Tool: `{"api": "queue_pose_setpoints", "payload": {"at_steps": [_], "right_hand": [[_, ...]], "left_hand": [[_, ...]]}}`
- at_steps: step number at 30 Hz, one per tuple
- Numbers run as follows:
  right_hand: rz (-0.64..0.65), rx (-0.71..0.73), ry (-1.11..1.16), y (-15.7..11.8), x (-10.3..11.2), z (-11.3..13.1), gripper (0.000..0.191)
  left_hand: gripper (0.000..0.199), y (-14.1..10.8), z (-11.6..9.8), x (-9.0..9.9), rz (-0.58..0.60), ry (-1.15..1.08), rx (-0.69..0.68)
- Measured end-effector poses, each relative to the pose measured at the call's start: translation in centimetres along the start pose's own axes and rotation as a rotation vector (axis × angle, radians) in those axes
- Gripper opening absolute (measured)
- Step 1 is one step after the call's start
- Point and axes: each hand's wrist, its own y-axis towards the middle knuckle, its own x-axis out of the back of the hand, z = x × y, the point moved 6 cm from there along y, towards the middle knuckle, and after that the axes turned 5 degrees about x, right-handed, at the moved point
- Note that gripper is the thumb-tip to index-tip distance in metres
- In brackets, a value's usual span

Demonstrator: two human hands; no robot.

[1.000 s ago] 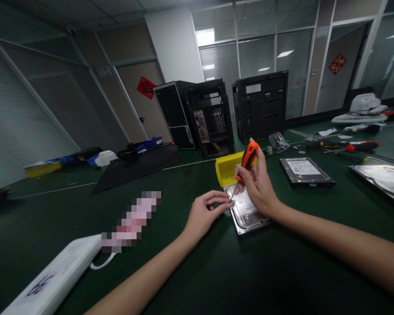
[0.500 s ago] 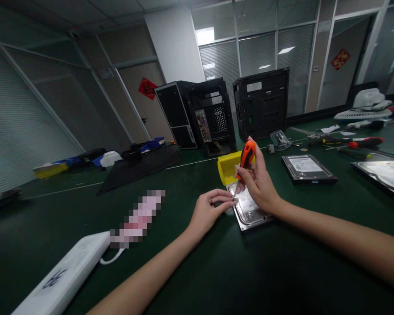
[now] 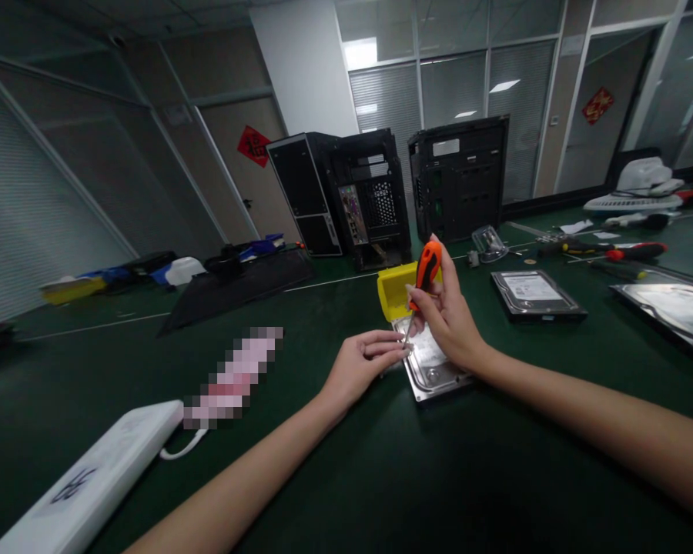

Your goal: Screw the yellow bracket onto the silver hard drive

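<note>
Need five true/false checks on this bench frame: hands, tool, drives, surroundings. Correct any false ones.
1. The right hand grips the orange-and-black screwdriver. True.
2. The left hand holds up a second screwdriver. False: the left hand has its fingertips close to the lower end of the one screwdriver's shaft.
3. A spare hard drive lies label-up to the right of the right hand. True.
4. The white block lies right of both hands. False: the white block lies left of them.
5. The computer case at the back stands upright. True.
</note>
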Motion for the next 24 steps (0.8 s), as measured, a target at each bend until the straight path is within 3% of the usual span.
{"api": "queue_pose_setpoints", "payload": {"at_steps": [14, 21, 24], "right_hand": [[0.009, 0.032, -0.136, 0.2, 0.3, -0.9, 0.069], [0.006, 0.019, -0.129, 0.1, 0.3, -1.1, 0.066], [0.011, 0.012, -0.116, 0.1, 0.3, -1.1, 0.067]], "left_hand": [[0.042, 0.0, 0.2, 0.0, 0.011, -0.011, -0.031], [0.030, -0.2, -0.3, 1.1, -0.118, 0.010, -0.084], [0.029, -0.1, -0.2, 1.1, -0.115, 0.046, -0.097]]}}
